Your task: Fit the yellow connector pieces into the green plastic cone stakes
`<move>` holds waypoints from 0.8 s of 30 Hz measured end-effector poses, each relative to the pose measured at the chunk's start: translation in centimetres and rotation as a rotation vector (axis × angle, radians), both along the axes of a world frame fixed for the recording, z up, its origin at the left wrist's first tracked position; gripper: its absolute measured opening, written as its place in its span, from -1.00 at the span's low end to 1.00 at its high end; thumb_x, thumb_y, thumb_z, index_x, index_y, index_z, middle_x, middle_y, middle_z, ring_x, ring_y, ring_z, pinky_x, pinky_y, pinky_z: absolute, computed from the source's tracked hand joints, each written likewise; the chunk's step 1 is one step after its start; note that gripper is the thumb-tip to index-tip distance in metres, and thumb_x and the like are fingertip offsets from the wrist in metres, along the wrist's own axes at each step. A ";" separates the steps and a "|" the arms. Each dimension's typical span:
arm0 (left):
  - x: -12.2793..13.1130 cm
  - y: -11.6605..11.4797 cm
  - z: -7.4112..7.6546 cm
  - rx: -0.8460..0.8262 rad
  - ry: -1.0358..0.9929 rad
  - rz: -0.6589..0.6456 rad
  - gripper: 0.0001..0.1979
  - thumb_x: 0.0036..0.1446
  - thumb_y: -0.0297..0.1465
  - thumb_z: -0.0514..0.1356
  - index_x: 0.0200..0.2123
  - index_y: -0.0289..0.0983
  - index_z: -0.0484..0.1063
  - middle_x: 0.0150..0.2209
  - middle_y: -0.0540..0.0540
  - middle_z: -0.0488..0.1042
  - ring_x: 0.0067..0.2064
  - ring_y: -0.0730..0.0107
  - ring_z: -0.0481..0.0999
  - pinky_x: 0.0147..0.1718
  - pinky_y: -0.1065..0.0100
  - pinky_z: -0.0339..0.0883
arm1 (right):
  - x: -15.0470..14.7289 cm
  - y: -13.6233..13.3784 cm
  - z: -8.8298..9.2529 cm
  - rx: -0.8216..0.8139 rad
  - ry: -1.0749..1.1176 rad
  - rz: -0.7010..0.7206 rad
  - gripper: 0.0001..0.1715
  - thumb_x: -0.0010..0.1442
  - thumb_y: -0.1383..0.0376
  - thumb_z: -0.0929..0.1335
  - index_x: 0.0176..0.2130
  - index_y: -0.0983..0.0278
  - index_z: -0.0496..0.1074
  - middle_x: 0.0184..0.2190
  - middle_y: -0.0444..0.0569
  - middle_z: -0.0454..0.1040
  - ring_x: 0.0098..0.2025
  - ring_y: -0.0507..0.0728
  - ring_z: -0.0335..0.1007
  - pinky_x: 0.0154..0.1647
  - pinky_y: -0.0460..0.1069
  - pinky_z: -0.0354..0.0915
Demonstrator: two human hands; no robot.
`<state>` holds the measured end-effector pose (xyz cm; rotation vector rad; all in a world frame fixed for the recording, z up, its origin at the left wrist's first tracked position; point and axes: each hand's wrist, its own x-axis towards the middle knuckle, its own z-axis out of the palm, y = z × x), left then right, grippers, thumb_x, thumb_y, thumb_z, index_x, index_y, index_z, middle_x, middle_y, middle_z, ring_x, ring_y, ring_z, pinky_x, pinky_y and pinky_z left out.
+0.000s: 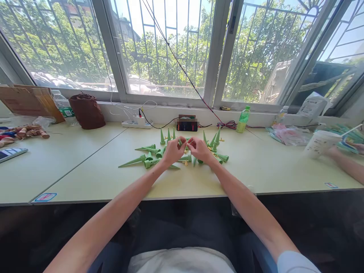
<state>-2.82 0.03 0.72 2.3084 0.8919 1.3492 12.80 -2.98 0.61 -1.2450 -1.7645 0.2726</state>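
Many green plastic cones lie and stand on the pale table (93,170), among them a long one (132,162) lying at the left and an upright one (217,138) at the right. Small yellow pieces (186,163) are scattered between them. Over the middle of the pile, my left hand (174,149) has its fingertips pinched together, close to a green cone. My right hand (200,148) is also pinched, its fingertips nearly meeting those of the left. Whatever the fingertips hold is too small and hidden to name.
Behind the pile are a phone (187,125), a power strip (136,122) and a green bottle (243,119). A brown bag (87,110) stands back left. At the right are a white cup (321,144) and another person's hand (335,153).
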 end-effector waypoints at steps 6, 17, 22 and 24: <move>0.0 0.1 -0.1 0.013 0.005 0.015 -0.84 0.17 -0.28 0.11 -0.32 -0.23 0.39 -0.44 0.00 0.48 -0.55 0.50 0.33 -0.49 0.41 0.23 | 0.1 0.1 0.0 -0.025 -0.011 0.010 -0.90 0.18 0.29 0.25 -0.38 0.24 0.29 -0.52 -0.12 0.41 -0.45 0.05 0.27 -0.36 -0.07 0.16; 0.0 0.1 -0.2 -0.003 0.001 -0.001 -0.82 0.18 -0.25 0.11 -0.32 -0.23 0.40 -0.48 -0.01 0.46 -0.57 0.49 0.33 -0.52 0.40 0.21 | 0.1 0.2 0.0 0.022 -0.092 -0.072 -0.73 0.23 0.23 0.23 -0.48 0.26 0.29 -0.57 -0.13 0.33 -0.49 0.02 0.15 -0.40 -0.07 0.07; 0.1 0.1 -0.1 0.003 -0.012 0.015 -0.83 0.18 -0.27 0.11 -0.31 -0.23 0.41 -0.48 -0.01 0.46 -0.55 0.47 0.36 -0.50 0.40 0.23 | -0.1 -0.3 0.4 -0.020 -0.013 -0.017 -0.88 0.17 0.25 0.28 -0.35 0.26 0.35 -0.54 -0.13 0.41 -0.50 0.03 0.23 -0.38 -0.08 0.14; 0.1 0.1 -0.1 0.011 -0.010 0.024 -0.84 0.18 -0.28 0.11 -0.31 -0.23 0.41 -0.47 -0.01 0.47 -0.54 0.46 0.37 -0.48 0.40 0.24 | 0.0 -0.3 0.4 -0.024 -0.012 -0.001 -0.90 0.17 0.27 0.28 -0.35 0.26 0.34 -0.51 -0.12 0.43 -0.47 0.03 0.27 -0.37 -0.07 0.16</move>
